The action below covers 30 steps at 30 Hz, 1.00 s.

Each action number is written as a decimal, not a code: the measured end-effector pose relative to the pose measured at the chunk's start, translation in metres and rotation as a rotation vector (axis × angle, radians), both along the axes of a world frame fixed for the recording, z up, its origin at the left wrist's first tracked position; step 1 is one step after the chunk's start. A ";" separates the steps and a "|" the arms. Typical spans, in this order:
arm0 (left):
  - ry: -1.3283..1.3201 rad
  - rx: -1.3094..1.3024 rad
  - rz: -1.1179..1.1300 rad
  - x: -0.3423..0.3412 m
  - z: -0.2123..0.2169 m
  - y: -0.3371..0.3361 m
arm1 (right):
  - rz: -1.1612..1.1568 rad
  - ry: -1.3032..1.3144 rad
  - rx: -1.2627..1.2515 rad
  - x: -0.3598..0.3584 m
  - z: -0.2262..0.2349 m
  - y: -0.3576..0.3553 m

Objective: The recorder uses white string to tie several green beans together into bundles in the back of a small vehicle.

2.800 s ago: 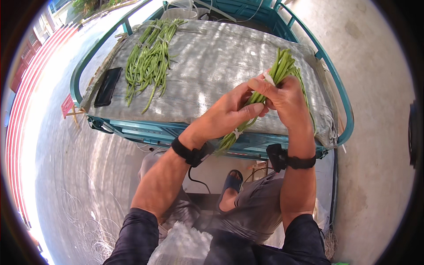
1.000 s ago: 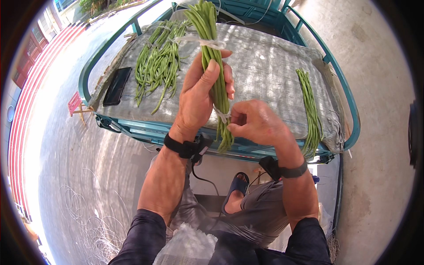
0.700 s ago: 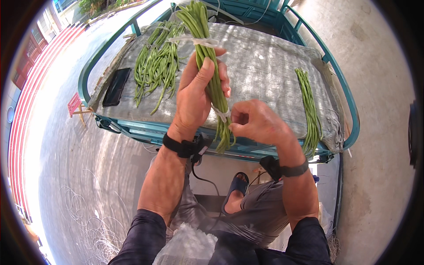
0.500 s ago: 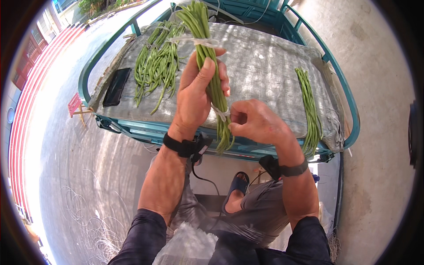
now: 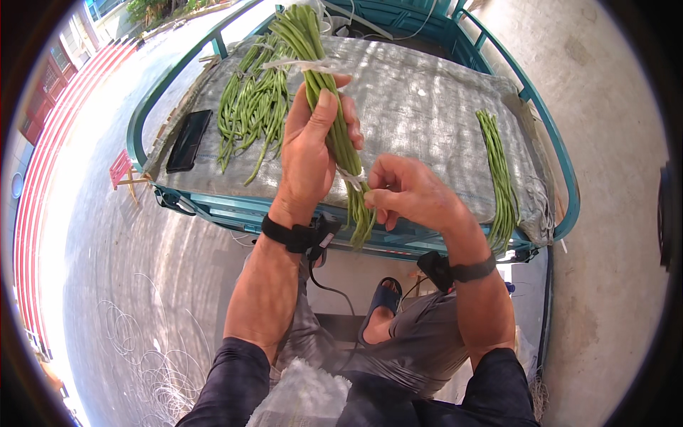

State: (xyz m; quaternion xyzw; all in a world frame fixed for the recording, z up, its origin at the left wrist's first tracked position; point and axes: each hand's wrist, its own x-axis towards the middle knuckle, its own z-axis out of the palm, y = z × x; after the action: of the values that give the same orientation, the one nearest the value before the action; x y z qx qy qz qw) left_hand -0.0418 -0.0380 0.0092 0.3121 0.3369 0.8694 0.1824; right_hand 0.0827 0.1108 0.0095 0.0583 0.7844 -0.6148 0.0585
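Observation:
My left hand (image 5: pixel 313 146) is wrapped round a bundle of long green beans (image 5: pixel 342 140), raised and tilted above the near edge of the cloth. A whitish band (image 5: pixel 313 65) ties it above my grip, and a second pale band (image 5: pixel 350 178) circles it near its lower end. At that lower end my right hand (image 5: pixel 413 192) has its fingers curled in a pinch beside the bean tips; what they hold is too small to tell. Several more bean bundles (image 5: pixel 252 107) lie at the far left of the cloth. One separate bundle (image 5: pixel 498 178) rests at the right.
Grey cloth (image 5: pixel 420 107) covers the bed of a teal cart, with curved rails (image 5: pixel 551 142) at both sides. A black phone (image 5: pixel 189 141) lies at its left edge. On the ground are a small red stool (image 5: pixel 122 169) and loose pale strings (image 5: pixel 156 370).
The held bundle and my left hand have shifted slightly left. My right hand stays by the lower band, its fingers a little differently bent.

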 end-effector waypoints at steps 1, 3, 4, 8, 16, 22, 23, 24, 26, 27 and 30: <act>-0.002 0.010 -0.002 -0.001 0.000 0.000 | 0.022 -0.005 -0.029 0.000 0.000 0.000; -0.008 0.022 0.005 -0.001 0.001 -0.002 | 0.023 -0.021 -0.099 -0.001 0.002 -0.001; -0.013 0.032 0.011 -0.002 0.002 -0.002 | 0.023 -0.038 -0.169 -0.002 0.003 -0.002; -0.010 0.068 -0.021 -0.006 -0.002 -0.002 | 0.024 -0.036 -0.146 -0.004 -0.002 0.001; -0.050 0.028 -0.010 0.000 0.000 -0.002 | 0.037 -0.027 0.061 -0.005 0.002 -0.004; -0.061 0.075 -0.119 -0.003 -0.003 -0.003 | 0.046 -0.057 0.159 -0.005 0.000 -0.003; -0.061 0.075 -0.119 -0.002 -0.002 -0.003 | 0.045 -0.056 0.159 -0.005 -0.001 -0.003; -0.049 0.032 -0.095 0.000 -0.001 -0.003 | 0.039 -0.045 0.153 -0.004 -0.002 -0.003; -0.038 -0.011 -0.073 0.001 -0.001 -0.002 | 0.031 -0.035 0.148 -0.003 -0.005 -0.003; -0.013 -0.027 -0.058 0.001 -0.001 -0.001 | 0.031 -0.010 0.148 -0.004 -0.007 -0.003; 0.010 -0.046 -0.037 0.002 0.000 0.000 | 0.034 0.036 0.162 -0.003 -0.007 -0.004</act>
State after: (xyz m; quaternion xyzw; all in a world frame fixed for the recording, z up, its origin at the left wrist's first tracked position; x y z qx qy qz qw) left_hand -0.0394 -0.0384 0.0089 0.3185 0.3517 0.8563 0.2040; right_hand 0.0799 0.1071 0.0020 0.0386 0.8334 -0.5491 0.0499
